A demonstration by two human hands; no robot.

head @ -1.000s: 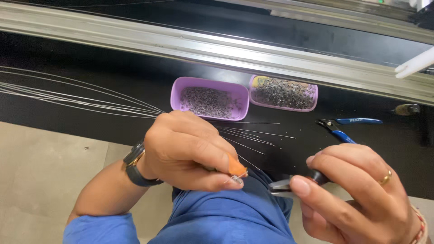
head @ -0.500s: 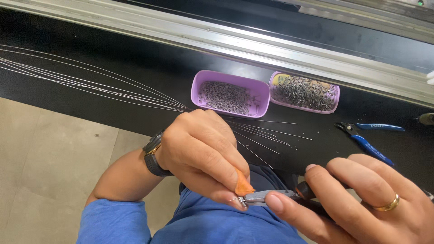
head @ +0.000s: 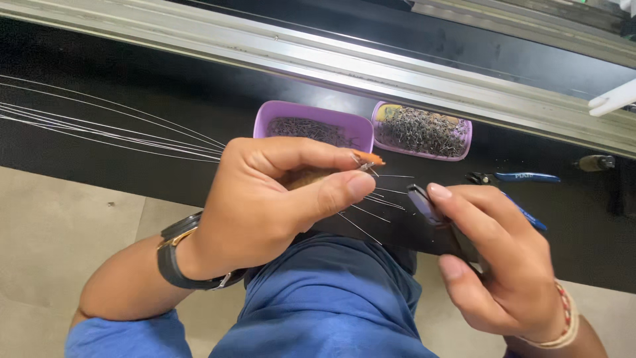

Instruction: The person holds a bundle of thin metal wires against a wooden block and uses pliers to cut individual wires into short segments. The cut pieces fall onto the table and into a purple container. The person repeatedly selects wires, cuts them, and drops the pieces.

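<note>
A person in blue clothing works over a black workbench (head: 99, 73), seen from above. The left hand (head: 278, 199), with a dark wristwatch (head: 179, 262) on its wrist, is curled with thumb and forefinger pressed together on the gathered ends of a bundle of thin wires (head: 112, 126); a small orange piece (head: 368, 158) shows at the fingertips, though what exactly it is cannot be told. The wires fan out to the left across the bench top, and several short wire ends (head: 381, 202) stick out to the right of the hand, between the two hands. The right hand (head: 500, 258), with a beaded band (head: 566, 318) at its wrist, is closed around a dark hand tool (head: 430, 212) whose narrow grey tip points up and left towards the wire ends, near them but apart; the forefinger lies along the tool's top and the thumb presses from below. Whether the tool's tip is open or closed cannot be told. Just beyond the hands, two shallow purple trays sit side by side on the bench: the left tray (head: 265, 119) holds a heap of small dark metal pieces, the right tray (head: 467, 136) a similar greyish heap. To the right of the trays lies a pair of blue-handled pliers (head: 523, 178), untouched, close above the right hand. A long aluminium rail (head: 265, 50) runs across the back of the bench.
</note>
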